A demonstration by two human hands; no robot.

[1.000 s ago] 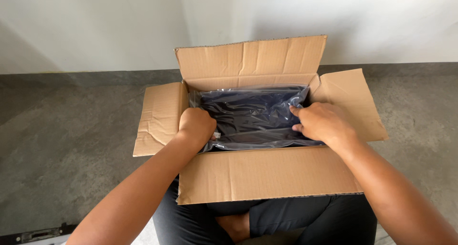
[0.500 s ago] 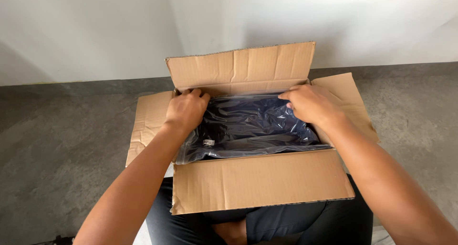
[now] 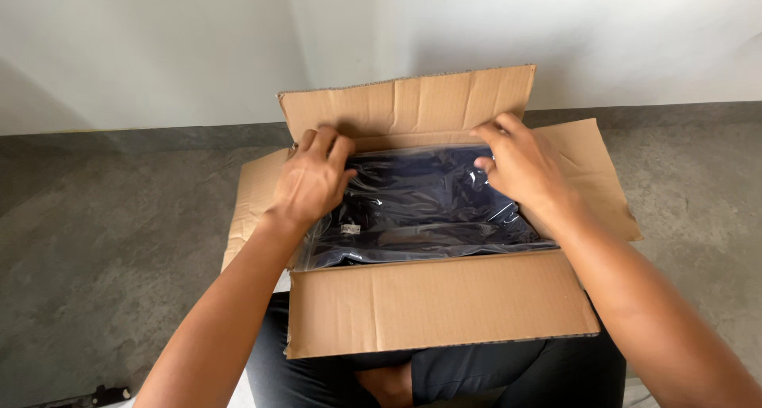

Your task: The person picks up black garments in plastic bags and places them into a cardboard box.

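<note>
The left hand (image 3: 311,178) rests palm down at the far left corner of the clear plastic bag (image 3: 421,205), fingers curled over its upper edge; whether they pinch the film I cannot tell. The right hand (image 3: 520,163) lies on the bag's far right corner, fingers bent and pressing the plastic, grip likewise unclear. The bag holds dark folded fabric and lies inside the open cardboard box (image 3: 436,301), filling its floor. The box's flaps spread outward, the far one upright. It sits over the person's lap on a grey concrete floor (image 3: 103,249), before a white wall (image 3: 159,51).
</note>
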